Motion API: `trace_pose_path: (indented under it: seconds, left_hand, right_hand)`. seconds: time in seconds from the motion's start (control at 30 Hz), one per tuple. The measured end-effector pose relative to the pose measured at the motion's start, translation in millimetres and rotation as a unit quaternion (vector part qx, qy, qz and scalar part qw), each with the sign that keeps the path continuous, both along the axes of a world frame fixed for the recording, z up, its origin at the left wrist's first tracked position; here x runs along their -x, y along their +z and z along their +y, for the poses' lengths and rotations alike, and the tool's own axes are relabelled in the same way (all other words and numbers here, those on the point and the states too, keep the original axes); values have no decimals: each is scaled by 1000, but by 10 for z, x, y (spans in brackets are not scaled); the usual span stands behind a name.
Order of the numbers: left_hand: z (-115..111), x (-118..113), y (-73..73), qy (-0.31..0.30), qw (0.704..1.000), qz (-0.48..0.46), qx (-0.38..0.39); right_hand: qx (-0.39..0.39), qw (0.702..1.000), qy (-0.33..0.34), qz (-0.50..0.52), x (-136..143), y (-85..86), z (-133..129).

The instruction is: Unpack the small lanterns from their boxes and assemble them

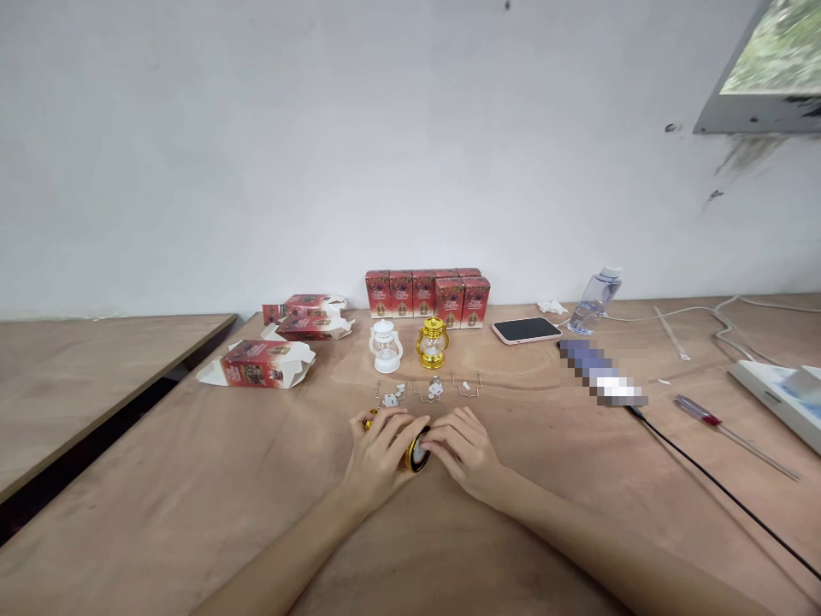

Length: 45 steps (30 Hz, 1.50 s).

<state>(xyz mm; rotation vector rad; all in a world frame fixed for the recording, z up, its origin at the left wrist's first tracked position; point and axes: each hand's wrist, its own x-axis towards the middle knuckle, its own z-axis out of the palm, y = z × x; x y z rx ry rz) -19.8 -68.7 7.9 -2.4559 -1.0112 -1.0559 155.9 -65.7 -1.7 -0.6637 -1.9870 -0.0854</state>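
Observation:
My left hand [380, 453] is wrapped round a small gold lantern [419, 453] lying on its side, its round base turned to the right. Most of its body is hidden under my fingers. My right hand [471, 452] is closed, with thumb and fingertips pressed together at the base; whatever they pinch is too small to make out. Just beyond my hands lie thin wire handles [427, 397] and small white pieces [390, 399]. Behind these, a white lantern [386, 349] and another gold lantern [432, 344] stand upright.
Red boxes [411, 295] stand by the wall; opened boxes [253, 364] lie at left. To the right are a phone [527, 330], a tilted water bottle [593, 301], a partly blurred device [593, 372] on a black cable, a screwdriver [711, 421] and a white power strip [779, 395].

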Motion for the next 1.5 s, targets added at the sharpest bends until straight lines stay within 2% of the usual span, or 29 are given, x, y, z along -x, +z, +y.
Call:
trace_pose_path:
  seconds: [0.33, 0.63, 0.87, 0.93, 1.0, 1.1, 1.2, 1.37, 1.43, 1.5]
  left_hand:
    - [-14, -24, 16, 1, 1000, -6, -27]
    - [-28, -10, 3, 10, 1000, -7, -5]
    - [-10, 1, 16, 29, 999, -27, 6]
    - [-5, 8, 23, 43, 998, -39, 9]
    - [-3, 11, 24, 52, 997, -51, 7]
    - [-2, 12, 15, 50, 997, -61, 8]
    - [2, 16, 6, 51, 996, -66, 15]
    - [10, 29, -3, 57, 997, -56, 18]
    - [12, 31, -8, 58, 997, -55, 14]
    - [13, 29, -13, 57, 997, -58, 16]
  right_hand:
    - [-5, 997, -7, -82, -12, -4, 16]
    - [-37, 996, -4, -83, 19, -30, 38]
    - [-58, 995, -53, -67, 16, -125, 97]
    - [-48, 995, -86, -28, -52, -155, 185]
    - [-20, 988, -151, 8, -155, -186, 314]
    - [44, 958, -283, 12, -329, -232, 535]
    - [83, 936, -343, -7, -453, -275, 692]
    - [136, 927, -347, -36, -497, -282, 718]
    - [120, 939, -323, -20, -471, -238, 652]
    - [80, 961, -263, -11, -414, -171, 535]
